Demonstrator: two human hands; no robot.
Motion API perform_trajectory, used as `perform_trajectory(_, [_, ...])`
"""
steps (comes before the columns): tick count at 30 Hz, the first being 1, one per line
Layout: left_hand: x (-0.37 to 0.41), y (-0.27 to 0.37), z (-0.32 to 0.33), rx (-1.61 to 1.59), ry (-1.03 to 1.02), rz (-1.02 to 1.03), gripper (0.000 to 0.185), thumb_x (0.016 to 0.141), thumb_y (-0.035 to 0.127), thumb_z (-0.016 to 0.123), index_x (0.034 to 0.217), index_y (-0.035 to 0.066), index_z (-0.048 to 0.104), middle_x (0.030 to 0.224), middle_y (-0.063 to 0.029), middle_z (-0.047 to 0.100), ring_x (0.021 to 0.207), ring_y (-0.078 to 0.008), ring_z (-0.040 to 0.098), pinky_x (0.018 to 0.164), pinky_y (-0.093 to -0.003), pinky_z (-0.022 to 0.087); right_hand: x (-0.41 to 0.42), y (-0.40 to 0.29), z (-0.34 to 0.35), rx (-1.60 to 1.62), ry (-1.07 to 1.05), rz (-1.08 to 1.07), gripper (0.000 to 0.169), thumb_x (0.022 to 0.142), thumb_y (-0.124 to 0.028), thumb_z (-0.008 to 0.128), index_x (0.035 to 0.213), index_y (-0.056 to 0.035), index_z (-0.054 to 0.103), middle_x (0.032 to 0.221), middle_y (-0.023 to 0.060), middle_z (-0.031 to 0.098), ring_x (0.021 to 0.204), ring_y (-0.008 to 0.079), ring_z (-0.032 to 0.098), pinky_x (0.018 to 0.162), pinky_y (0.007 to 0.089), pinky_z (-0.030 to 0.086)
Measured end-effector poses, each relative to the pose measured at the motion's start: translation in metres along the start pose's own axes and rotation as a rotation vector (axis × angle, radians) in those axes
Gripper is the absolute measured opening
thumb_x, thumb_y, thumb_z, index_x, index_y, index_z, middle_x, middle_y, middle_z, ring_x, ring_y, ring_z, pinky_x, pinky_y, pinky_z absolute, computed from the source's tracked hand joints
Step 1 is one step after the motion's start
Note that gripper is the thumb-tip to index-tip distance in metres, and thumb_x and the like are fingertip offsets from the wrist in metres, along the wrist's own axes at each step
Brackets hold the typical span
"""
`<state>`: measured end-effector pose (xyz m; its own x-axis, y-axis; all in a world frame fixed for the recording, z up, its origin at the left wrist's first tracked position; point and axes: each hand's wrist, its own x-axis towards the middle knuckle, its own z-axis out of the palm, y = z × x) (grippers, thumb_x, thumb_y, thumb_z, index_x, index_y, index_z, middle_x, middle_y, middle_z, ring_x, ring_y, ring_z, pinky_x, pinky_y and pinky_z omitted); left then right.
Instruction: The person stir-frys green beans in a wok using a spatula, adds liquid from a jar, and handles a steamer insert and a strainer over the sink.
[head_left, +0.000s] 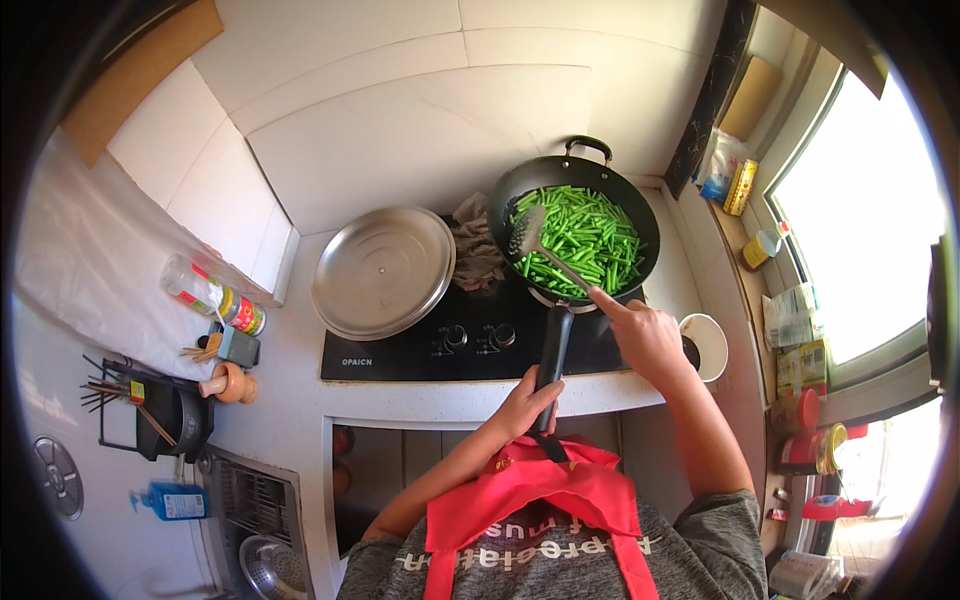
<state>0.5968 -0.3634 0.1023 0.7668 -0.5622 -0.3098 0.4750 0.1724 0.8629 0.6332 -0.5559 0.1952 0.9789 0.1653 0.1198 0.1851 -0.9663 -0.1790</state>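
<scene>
A black wok (517, 176) sits on the right side of the black glass cooktop (390, 366), holding many cut green beans (581, 232). My left hand (527, 405) grips the wok's long black handle (555, 345), which points toward my body. In my right hand (646, 337) is a spatula (529, 231) with a slotted metal head. That head rests at the left side of the beans, inside the wok. My index finger lies extended along the spatula's shaft, and its grip end is hidden by my hand.
Left of the wok lie a round metal lid (382, 270) and a crumpled cloth (480, 244). A white bowl (709, 345) stands beside my right forearm. Jars and packets line the window sill (754, 300). At left are a wooden mortar (238, 384), a black caddy (161, 420) and a sink (255, 487).
</scene>
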Motion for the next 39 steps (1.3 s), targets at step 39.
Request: perform_trajectory(39, [-0.002,0.002,0.002,-0.041,0.019,0.008,0.029,0.086,0.024,0.047,0.105,0.005,0.036,0.067,-0.0062,0.047,0.044,-0.015,0.049,0.039,-0.0251,0.04,-0.04,0.023,-0.071,0.456,-0.027,0.229,0.028,0.075,-0.015,0.057,0.101,-0.007,0.06,0.069,0.0193,0.058,0.061,0.0303,0.057,0.059,0.0349,0.044])
